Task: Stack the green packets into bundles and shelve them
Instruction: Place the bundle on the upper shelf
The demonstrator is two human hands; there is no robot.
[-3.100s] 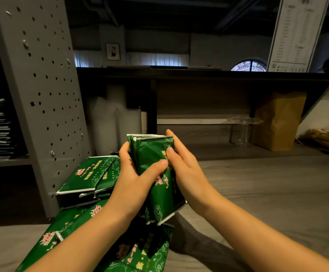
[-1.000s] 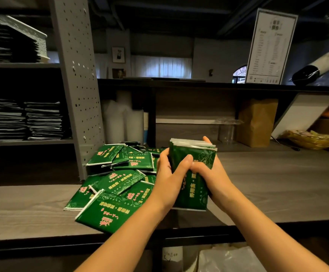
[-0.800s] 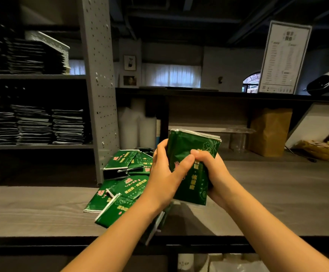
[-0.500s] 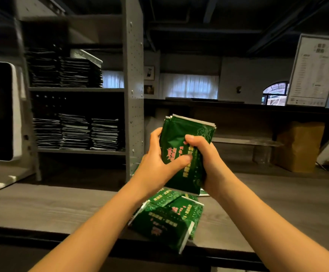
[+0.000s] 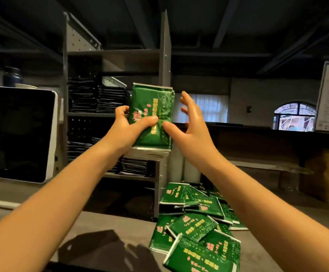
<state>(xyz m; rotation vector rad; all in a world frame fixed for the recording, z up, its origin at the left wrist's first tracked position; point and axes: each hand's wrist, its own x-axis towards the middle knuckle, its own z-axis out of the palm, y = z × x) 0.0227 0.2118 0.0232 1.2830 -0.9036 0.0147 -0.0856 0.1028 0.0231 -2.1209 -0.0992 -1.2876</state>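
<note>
- The bundle (image 5: 153,107) of green packets is held upright in the air, just toward 12 o'clock of the view's centre, in front of the shelf unit (image 5: 164,55).
- The left hand (image 5: 128,128) has its grip clamped on the bundle's lower left, thumb across the front and fingers behind.
- The right hand (image 5: 189,124) is at the bundle's 3 o'clock side, its grip apart and fingers spread. I cannot tell whether the thumb tip touches the packet face.
- The packets look light, thin and glossy, so a bundle probably slips and fans out. It is best squeezed across both flat faces, with the edges squared.
- The shelf unit's bays at 10 o'clock hold dark stacks (image 5: 97,97), laid flat and packed close.
- Loose packets (image 5: 197,222) lie overlapping on the table (image 5: 100,232) at 5 o'clock, not yet bundled.
</note>
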